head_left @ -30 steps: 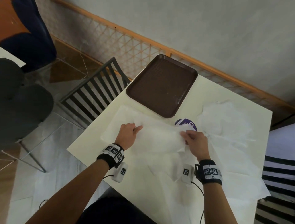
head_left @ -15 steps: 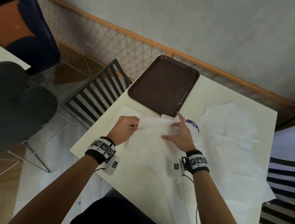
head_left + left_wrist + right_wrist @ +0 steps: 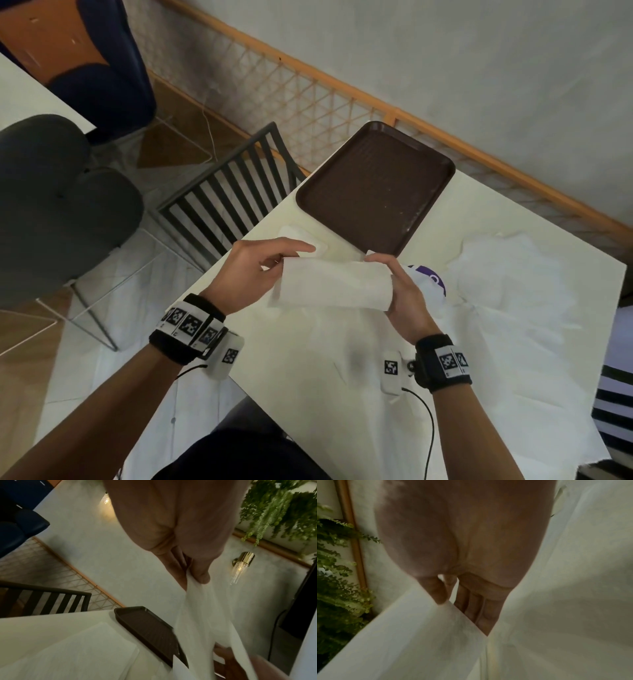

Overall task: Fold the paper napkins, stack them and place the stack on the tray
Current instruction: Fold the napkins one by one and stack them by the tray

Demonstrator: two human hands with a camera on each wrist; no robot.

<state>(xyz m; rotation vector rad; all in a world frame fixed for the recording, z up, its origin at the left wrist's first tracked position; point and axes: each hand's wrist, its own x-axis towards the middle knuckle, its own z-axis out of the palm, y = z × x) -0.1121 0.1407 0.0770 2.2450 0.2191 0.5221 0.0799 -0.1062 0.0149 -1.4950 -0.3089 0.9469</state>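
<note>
Now the napkin (image 3: 334, 286) has been lifted off the table at frame centre, pinched between left hand (image 3: 255, 270) and right hand (image 3: 404, 301); folding is underway, and the tray (image 3: 375, 186) is unused.

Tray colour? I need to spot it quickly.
Dark brown tray, with a finely textured surface; the head view shows it best.

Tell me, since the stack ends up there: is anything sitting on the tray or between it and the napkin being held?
Nothing visible. The napkin is held up by the left hand and right hand just short of the tray, whose surface holds nothing.
</note>
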